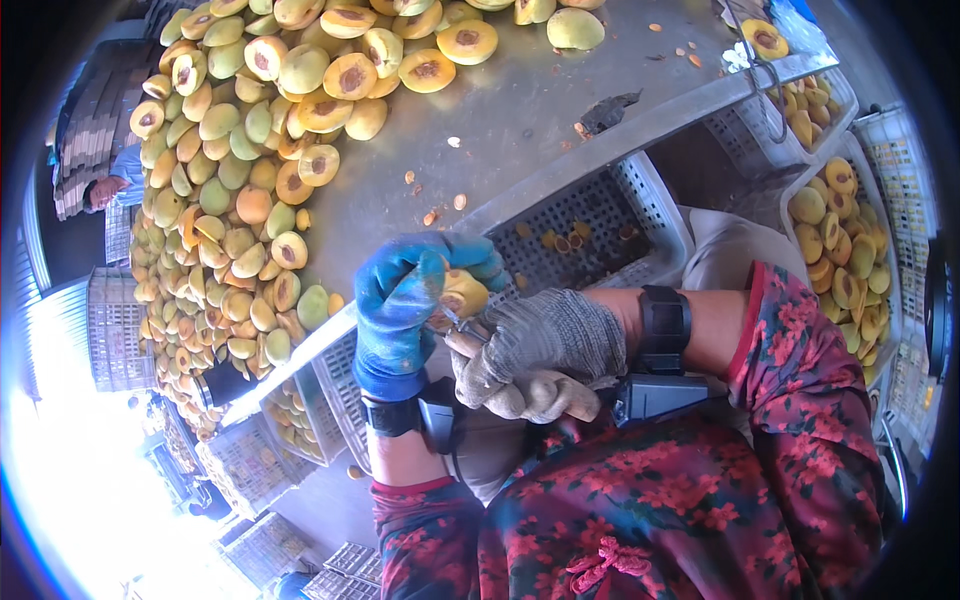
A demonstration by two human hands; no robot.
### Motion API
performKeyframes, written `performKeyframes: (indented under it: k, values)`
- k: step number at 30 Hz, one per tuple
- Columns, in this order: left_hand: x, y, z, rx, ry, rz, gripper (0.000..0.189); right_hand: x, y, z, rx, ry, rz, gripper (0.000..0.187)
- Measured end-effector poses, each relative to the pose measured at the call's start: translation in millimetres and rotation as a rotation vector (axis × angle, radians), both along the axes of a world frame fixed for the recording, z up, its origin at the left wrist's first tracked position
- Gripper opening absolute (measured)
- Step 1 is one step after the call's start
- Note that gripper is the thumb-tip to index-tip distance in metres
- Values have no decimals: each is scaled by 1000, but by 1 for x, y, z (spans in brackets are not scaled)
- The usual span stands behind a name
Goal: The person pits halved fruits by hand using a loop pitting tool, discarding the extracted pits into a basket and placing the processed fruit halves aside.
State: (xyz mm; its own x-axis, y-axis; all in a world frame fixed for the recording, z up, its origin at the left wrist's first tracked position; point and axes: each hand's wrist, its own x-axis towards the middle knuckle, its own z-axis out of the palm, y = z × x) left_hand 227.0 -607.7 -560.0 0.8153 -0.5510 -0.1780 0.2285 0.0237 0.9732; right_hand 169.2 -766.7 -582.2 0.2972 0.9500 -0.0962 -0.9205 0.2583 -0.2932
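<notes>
My left hand, in a blue rubber-coated glove, grips a yellow peach half just past the table's near edge. In a grey knitted glove, my right hand is closed around a small metal hand tool. The tool's metal end meets the fruit, but its tip and most of its handle are hidden by the fingers. Under and beyond my hands stands a plastic crate with a few fruit pieces and dark scraps in it.
A large heap of halved peaches covers the left and far side of the metal table. Loose kernels and a dark scrap lie on it. Crates of peach halves stand at right. A person is at far left.
</notes>
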Motion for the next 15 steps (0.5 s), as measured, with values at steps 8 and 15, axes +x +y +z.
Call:
performKeyframes:
  k: [8,15]
  values:
    - [6,-5,-1,-306,139,606,50,6,5,4,-609,-1016,-97,14]
    - [-21,88,0,312,-426,653,31,-1,-31,-27,-1039,-1792,-442,15]
